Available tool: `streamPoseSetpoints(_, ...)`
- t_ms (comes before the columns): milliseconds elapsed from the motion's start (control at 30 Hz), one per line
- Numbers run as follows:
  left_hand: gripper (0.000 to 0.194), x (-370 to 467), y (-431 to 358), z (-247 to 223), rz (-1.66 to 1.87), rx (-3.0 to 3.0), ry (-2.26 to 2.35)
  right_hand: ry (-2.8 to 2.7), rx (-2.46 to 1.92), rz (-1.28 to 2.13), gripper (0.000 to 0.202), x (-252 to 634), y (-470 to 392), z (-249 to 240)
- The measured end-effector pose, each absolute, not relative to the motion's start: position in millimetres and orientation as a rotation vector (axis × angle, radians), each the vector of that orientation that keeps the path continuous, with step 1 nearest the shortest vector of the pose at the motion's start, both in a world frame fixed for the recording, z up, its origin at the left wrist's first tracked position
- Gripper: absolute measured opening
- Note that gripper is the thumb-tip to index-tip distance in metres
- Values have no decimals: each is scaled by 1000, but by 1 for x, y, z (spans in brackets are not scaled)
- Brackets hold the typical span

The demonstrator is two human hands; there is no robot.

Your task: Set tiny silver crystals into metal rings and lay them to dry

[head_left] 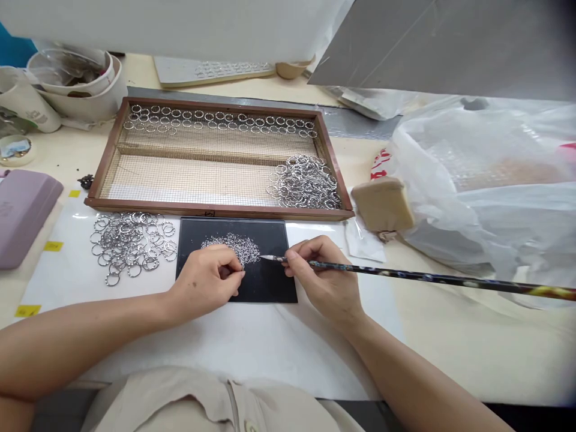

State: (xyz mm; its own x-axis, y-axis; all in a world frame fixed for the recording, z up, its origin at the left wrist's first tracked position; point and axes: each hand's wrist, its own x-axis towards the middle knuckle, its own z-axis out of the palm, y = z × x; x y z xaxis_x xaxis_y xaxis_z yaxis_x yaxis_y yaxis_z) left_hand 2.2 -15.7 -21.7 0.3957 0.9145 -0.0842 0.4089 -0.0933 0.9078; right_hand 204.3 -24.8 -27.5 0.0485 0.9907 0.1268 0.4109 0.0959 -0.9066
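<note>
A black pad (265,288) lies in front of me with a heap of tiny silvery pieces (236,245) on it. My left hand (207,279) is over the pad's left part, thumb and forefinger pinched together; whatever is between them is too small to make out. In my right hand (326,279) is a long, dark patterned brush (405,276), its pale tip pointing left at the heap's right edge. Left of the pad, many silver rings (130,240) lie loose on a white sheet (157,342).
Behind the pad stands a wood-framed mesh tray (202,211) with rings in rows and a ring pile (308,183) at its right. A beige block (382,204) and plastic bags (495,180) lie right. Containers (85,96) and a mauve case (24,213) are left.
</note>
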Motion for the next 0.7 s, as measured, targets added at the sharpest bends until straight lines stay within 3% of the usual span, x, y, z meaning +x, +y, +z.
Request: streamPoseSetpoints(700,12,4,-15,-24,681,1721,1197,-1549,-1000,996,14,193,-34,-18)
